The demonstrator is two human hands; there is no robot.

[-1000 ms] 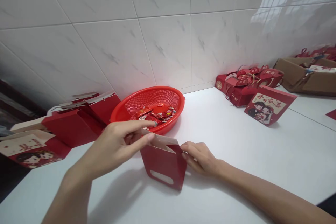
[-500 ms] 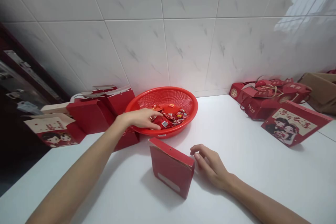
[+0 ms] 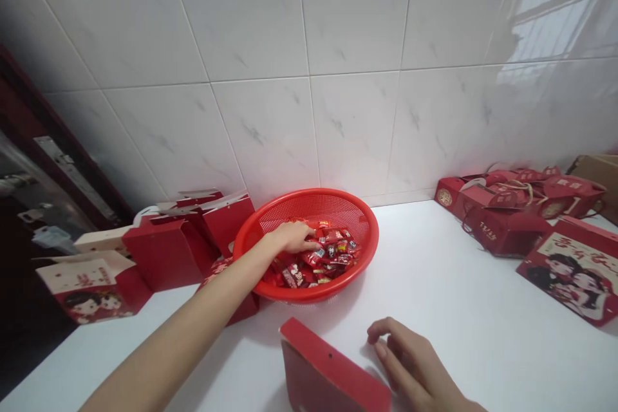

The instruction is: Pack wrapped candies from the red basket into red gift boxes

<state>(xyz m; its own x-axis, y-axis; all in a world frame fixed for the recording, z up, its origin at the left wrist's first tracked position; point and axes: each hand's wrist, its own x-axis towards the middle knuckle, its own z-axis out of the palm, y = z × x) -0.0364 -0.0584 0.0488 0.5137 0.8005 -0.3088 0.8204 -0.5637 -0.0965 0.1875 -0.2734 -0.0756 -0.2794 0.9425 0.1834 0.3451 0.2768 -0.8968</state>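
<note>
Basket [image 3: 338,207] (1) sits nr back edge of table [image 3: 410,283] w/ many candies [image 3: 335,251], too overlapped to count. L hand [image 3: 293,236] in it, on candies; grip: can't tell. R hand [image 3: 415,360] loosely curled, nothing held, just beside 1 box [image 3: 344,371] fwd of basket. Several bags [image 3: 167,254] nr left edge; 1 printed box [image 3: 574,277] toward right.

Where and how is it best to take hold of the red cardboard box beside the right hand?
Probably pinch the red cardboard box just below its top panel, coming from the right with the right hand, thumb on the near broad side, fingers on the far one. The panel is narrow, and that hand is close to its right end.
</note>
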